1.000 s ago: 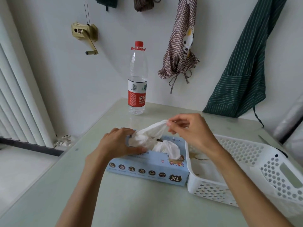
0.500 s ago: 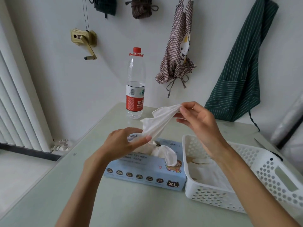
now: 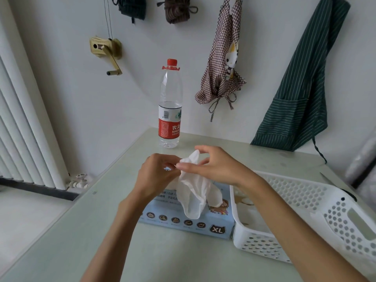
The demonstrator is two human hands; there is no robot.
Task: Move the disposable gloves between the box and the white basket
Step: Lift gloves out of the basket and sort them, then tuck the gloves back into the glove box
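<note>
A white disposable glove [image 3: 193, 190] hangs in the air above the light blue glove box [image 3: 187, 222], which lies on the table marked XL. My left hand [image 3: 156, 176] and my right hand [image 3: 215, 165] both pinch the glove's upper end, close together. The glove's lower part droops in front of the box's opening, so I cannot tell what sits in it. The white perforated basket [image 3: 305, 196] stands touching the box's right end, and pale gloves lie on its floor, partly hidden by my right forearm.
A clear water bottle [image 3: 169, 106] with a red cap and label stands behind the box near the wall. Aprons hang on the wall above the pale green table [image 3: 101, 231]. A radiator runs along the left. A dark knife lies behind the basket.
The glove came out of the box, stretched between my hands. My hands have since come together and the glove now hangs down from them.
</note>
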